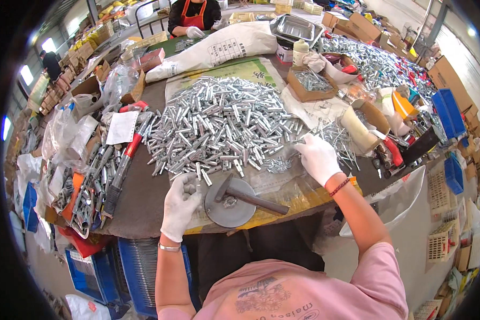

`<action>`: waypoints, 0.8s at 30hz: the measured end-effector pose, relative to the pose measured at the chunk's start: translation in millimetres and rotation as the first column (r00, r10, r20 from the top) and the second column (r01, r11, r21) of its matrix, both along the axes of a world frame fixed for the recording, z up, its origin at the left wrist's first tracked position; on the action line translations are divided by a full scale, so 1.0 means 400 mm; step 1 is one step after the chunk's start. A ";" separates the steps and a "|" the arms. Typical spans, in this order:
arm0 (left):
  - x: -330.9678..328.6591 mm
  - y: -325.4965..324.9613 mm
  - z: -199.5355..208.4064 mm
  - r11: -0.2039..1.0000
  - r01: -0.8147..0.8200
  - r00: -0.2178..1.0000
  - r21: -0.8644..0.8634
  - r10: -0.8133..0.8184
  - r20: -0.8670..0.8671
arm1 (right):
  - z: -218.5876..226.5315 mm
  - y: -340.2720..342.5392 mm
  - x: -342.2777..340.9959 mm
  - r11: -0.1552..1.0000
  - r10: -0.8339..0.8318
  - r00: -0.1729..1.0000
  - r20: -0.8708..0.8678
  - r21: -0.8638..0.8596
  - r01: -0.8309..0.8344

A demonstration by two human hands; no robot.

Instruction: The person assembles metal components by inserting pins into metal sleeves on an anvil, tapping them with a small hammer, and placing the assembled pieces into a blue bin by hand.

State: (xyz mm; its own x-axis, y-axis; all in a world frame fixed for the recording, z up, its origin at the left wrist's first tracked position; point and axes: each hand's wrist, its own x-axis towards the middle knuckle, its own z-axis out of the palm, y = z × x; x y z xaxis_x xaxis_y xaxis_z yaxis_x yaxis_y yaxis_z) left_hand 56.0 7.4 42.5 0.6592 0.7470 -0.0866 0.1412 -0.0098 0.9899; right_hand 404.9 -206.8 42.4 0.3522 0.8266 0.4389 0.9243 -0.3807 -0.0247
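My left hand [181, 207], white-gloved, is held up beside a round grey metal disc [234, 210]. Its fingers curl together, and whatever sits at the fingertips is too small to make out. Across the disc lies a hammer [253, 200], with small bits of metal by its head. My right hand [318, 160], also gloved, reaches over a little heap of small metal pieces [277, 165]. Its thumb and fingers are pinched, and what they hold cannot be made out. A large pile of silver metal sleeves [224, 120] spreads beyond both hands.
Long thin bolts or pins [338, 141] lie right of the pile. A cardboard box [310, 85] of metal pins stands behind them. At left are red-handled tools [124, 168] and plastic bags. A white sack [218, 50] crosses the far side, where another person [194, 21] sits.
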 end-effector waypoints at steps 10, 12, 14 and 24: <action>-0.048 -0.123 0.029 0.984 0.143 0.977 0.102 -0.124 -0.171 | 0.011 -0.123 0.001 0.975 0.211 0.974 0.076 -0.079 -0.205; -0.043 -0.127 0.005 0.958 0.159 0.980 0.237 -0.125 -0.155 | 0.022 -0.136 -0.027 0.969 0.229 0.973 0.013 0.088 -0.229; -0.041 -0.133 0.007 0.863 0.184 0.980 0.471 -0.122 -0.159 | 0.048 -0.137 -0.081 0.948 0.220 0.951 -0.215 0.279 -0.156; -0.028 -0.136 0.010 0.723 0.192 0.974 0.664 -0.059 -0.217 | 0.013 0.002 -0.408 0.910 0.412 0.652 -0.636 0.327 -0.256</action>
